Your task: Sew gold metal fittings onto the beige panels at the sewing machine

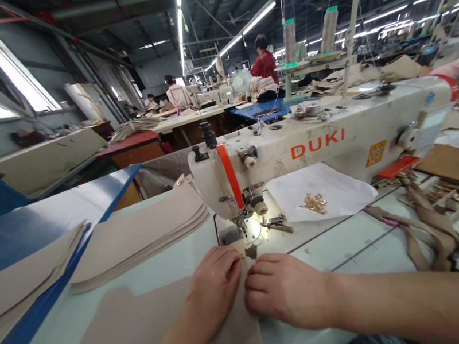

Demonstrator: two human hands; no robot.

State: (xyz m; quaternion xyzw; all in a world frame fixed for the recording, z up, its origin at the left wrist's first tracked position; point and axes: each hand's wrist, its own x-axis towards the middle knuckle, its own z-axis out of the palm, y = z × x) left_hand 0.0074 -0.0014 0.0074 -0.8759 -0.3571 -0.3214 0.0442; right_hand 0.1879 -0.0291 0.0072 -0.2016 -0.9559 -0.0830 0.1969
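A flat beige fabric panel (128,333) lies on the pale sewing table in front of me, its right edge running up to the needle area (245,233) of a white DUKI sewing machine (316,143). My left hand (215,285) rests on the panel near that edge, fingers curled down onto the cloth. My right hand (285,291) sits just right of it, fingers bent and pinching the panel's edge. Both hands are a short way in front of the presser foot.
A stack of beige cut panels (138,233) lies left of the machine, more on a blue shelf (18,269). White paper with small gold metal fittings (315,202), beige straps (424,222) and a brown card (454,162) lie to the right. Other workers sit at benches behind.
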